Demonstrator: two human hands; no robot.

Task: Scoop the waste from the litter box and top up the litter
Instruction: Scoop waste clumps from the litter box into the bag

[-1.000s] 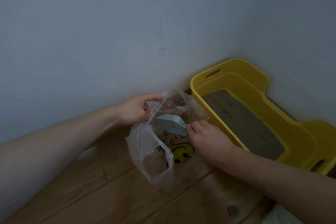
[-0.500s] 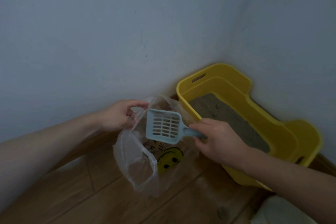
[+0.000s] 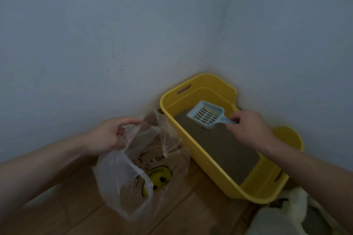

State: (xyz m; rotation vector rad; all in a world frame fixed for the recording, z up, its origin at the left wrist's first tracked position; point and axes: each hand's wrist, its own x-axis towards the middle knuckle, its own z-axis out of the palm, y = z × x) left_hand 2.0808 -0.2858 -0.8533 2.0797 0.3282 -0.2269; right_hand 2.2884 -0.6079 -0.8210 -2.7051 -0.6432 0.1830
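Floor corner [image 3: 57,206]: we are pinching the limp bag [image 3: 122,177] open with the left hand [image 3: 107,135] and gripping the scoop [image 3: 207,114] with the right hand [image 3: 248,129], risking spills should the bag sag.

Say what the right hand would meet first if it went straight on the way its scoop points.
Probably the litter: the right hand aims its scoop forward and slightly down. If the line runs flatter than it looks, the far wall of the box comes first.

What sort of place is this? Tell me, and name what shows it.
Likely a corner of a home: a yellow litter box holding grey litter stands on wood-plank floor where two plain walls meet.
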